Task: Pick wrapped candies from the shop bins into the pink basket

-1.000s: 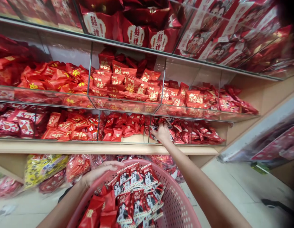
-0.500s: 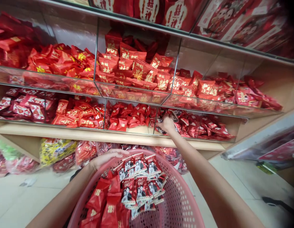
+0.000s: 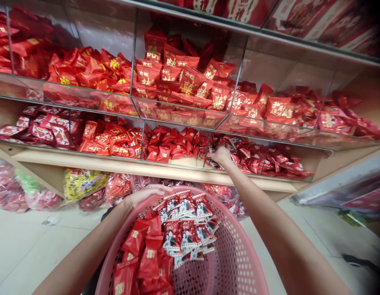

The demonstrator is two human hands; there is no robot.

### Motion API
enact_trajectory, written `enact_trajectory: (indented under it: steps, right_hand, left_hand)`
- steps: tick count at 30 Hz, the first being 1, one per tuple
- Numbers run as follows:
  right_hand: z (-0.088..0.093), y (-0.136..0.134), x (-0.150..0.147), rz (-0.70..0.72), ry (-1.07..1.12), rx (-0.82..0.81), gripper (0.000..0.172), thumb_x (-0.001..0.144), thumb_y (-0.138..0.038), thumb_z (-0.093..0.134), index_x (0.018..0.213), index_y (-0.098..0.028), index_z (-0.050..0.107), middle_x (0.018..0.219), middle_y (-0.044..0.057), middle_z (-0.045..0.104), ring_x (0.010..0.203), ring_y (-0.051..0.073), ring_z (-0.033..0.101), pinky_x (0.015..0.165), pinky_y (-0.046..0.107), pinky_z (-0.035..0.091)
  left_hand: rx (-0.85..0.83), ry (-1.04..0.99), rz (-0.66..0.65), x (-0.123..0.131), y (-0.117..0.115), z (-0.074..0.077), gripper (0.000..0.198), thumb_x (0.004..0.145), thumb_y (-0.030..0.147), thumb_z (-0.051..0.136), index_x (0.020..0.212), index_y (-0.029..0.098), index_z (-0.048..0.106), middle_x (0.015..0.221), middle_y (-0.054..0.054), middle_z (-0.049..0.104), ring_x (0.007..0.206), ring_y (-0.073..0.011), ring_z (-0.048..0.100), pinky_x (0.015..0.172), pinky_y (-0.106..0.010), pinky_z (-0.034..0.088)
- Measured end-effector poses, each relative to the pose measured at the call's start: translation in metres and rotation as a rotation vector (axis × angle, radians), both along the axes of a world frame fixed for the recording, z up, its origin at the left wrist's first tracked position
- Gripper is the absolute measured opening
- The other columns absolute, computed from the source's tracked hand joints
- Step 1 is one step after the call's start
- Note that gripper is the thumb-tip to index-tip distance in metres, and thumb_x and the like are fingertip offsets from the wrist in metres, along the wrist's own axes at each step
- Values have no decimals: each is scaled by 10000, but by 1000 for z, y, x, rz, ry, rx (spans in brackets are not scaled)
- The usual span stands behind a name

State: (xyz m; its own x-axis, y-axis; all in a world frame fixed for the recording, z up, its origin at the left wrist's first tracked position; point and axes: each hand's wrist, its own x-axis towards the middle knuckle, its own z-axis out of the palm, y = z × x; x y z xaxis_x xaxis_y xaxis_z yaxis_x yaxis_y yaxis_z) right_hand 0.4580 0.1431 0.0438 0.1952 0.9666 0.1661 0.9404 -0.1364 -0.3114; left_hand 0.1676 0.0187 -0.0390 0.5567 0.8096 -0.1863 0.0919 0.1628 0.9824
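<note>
My left hand [image 3: 148, 194] grips the far rim of a pink perforated plastic basket [image 3: 243, 254], fingers lying along the edge. Inside the basket, plain red packets with gold lettering [image 3: 149, 256] fill the left side. Beside them lie several red, black and white candy packets printed with a couple [image 3: 186, 233]. My right hand [image 3: 220, 155] reaches into a lower shelf compartment, among similar dark-patterned packets [image 3: 234, 143]. Its thumb points left, while the other fingers are mostly hidden, so whether it holds a packet does not show.
Clear dividers and a glass front [image 3: 183, 119] split the shelves into compartments of red packets [image 3: 190, 84]. A wooden ledge [image 3: 85, 162] runs below my right hand. Bagged sweets, one bag yellow [image 3: 83, 183], sit beneath it on the tiled floor [image 3: 20, 246].
The view has shifted, so the shelves and basket appear a little farther right and higher. My right hand stays in the same compartment, and my left hand remains on the basket rim.
</note>
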Motion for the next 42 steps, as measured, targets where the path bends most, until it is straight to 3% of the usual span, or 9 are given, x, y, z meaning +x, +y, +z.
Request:
enact_trajectory:
  steps: [8,18,21,25,27,29,32,36,42]
  right_hand:
    - [13,-14,1,-9,-70,44,303,744,-280,516,1002,-138,590,963,174,613,924,293,588,735,361,437]
    - [17,-37,36,31,29,204,259,821,-287,434,965,-164,610,904,124,659,883,254,601,740,311,418]
    - [17,-62,49,100,224,338,283,819,-327,452,971,-132,591,881,111,666,755,217,619,694,305,446]
    - [12,-131,51,169,416,368,354,833,-427,449,1051,-161,534,798,77,665,630,193,613,579,296,470]
    - [3,-172,46,234,340,386,279,842,-383,463,1041,-204,543,830,71,664,686,203,622,607,311,484]
    - [-11,-208,42,464,260,354,233,866,-274,438,1078,-235,526,1033,85,629,916,213,602,762,336,489]
    - [-35,-244,40,783,6,240,380,865,-123,381,1226,-230,432,1211,82,555,1110,198,512,900,342,451]
    - [-58,-255,38,1028,-375,162,402,827,-38,345,1193,-142,474,1212,122,555,978,217,580,792,341,501]
    - [-73,-247,26,1110,-631,147,290,798,-72,440,1067,-130,532,1077,103,603,800,189,588,699,311,497]
  left_hand:
    - [-66,-69,-21,-1,0,-7,302,770,210,527,1046,181,646,1184,-31,599,1137,-213,500,1034,-321,289]
    - [-61,-62,-16,-1,1,-6,293,765,227,544,1034,186,653,1179,-29,603,1129,-214,507,1027,-320,300]
    - [-63,-54,-17,-1,1,-4,297,765,240,551,1037,181,653,1171,-35,607,1123,-217,511,1035,-331,291]
    - [-67,-65,-37,0,0,1,300,766,256,552,1037,178,655,1180,-35,602,1138,-218,498,1044,-344,286]
    - [-54,-61,-39,1,0,3,295,765,251,549,1028,179,661,1174,-36,605,1140,-218,496,1046,-344,283]
    - [-48,-60,-37,2,-1,4,291,763,245,545,1020,182,666,1169,-37,609,1135,-219,500,1048,-348,281]
    - [-38,-42,-27,3,-1,5,297,760,243,537,1018,177,668,1173,-42,605,1141,-226,494,1051,-355,272]
    - [-17,-32,-26,3,-1,5,309,762,242,531,1030,162,663,1186,-50,596,1148,-228,488,1051,-350,267]
    - [-55,-60,-38,0,0,-4,315,775,247,539,1061,167,646,1191,-54,592,1130,-225,506,1041,-349,289]
